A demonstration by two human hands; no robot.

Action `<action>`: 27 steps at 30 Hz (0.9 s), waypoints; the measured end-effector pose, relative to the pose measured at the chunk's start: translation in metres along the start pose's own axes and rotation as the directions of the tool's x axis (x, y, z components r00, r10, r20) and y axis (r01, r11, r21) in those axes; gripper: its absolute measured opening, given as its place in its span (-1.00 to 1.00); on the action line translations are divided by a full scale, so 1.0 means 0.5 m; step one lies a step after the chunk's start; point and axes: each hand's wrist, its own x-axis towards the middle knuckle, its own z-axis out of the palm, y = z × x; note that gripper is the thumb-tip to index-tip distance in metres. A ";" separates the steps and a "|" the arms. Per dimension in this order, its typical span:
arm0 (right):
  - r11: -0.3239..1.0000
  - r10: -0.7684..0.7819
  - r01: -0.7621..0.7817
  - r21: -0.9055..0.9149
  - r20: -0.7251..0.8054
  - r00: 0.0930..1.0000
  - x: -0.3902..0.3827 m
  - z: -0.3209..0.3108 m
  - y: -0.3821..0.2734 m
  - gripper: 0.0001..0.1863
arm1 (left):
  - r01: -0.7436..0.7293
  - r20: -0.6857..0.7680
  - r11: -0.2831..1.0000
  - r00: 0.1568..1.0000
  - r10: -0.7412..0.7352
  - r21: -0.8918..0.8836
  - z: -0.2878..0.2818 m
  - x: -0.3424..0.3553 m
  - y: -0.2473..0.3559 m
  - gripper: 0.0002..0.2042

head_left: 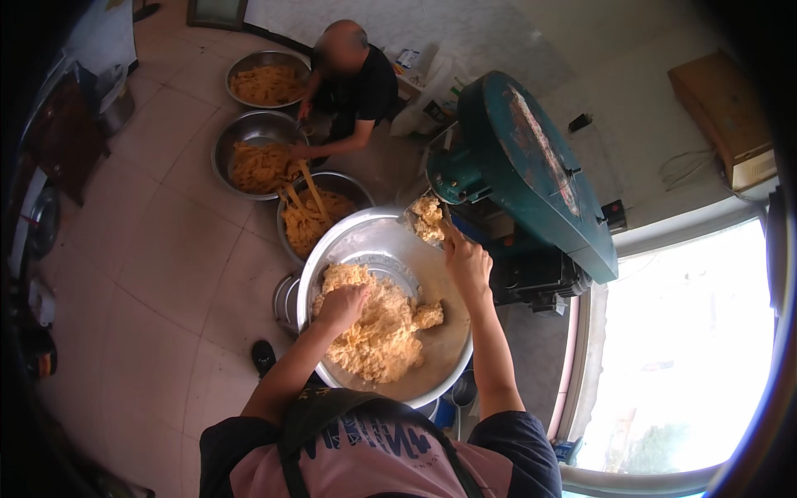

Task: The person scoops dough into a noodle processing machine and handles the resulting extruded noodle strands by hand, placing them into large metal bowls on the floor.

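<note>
Crumbly yellow dough (378, 328) fills the lower left part of a big steel basin (444, 344) held just under the person's chest, heaped from the middle toward the near rim, with the far right of the basin bare metal. The left hand (342, 305) is dug into the heap near the basin's left edge, fingers curled down into the crumbs and closed on a clump of it. The right hand (466, 259) is raised over the far right rim, fingers pressed together against the feed chute (427, 217) of a green machine (531, 174), where a second lump of dough sits; whether it grips anything I cannot tell. The machine stands to the right, beside a bright window (689, 349). The floor (166, 249) is pale tile. Beyond the basin, three more steel bowls (257, 153) stand in a row on the floor holding yellow noodle strips, and another person (353, 79) in a dark shirt crouches over them, lifting strips. A cardboard box (722, 112) rests at the upper right.
</note>
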 end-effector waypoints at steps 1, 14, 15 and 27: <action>0.999 0.026 -0.025 0.029 -0.025 0.999 0.001 -0.010 -0.008 -0.65 | 0.011 0.029 1.000 1.000 -0.011 0.009 -0.004 0.000 0.007 -0.85; 0.964 0.124 -0.140 0.228 0.082 0.989 0.151 0.241 0.070 -0.65 | -0.008 0.026 1.000 1.000 0.009 -0.024 0.003 -0.002 0.013 -0.88; 0.773 0.174 -0.185 0.607 0.078 0.982 0.143 0.243 0.107 -0.67 | -0.009 0.046 1.000 0.999 0.010 -0.025 0.009 -0.008 0.018 -0.88; 0.990 0.100 -0.098 0.104 -0.015 0.995 0.157 0.209 0.005 -0.74 | -0.061 -0.040 0.998 0.997 0.061 -0.008 0.022 0.008 -0.004 -0.87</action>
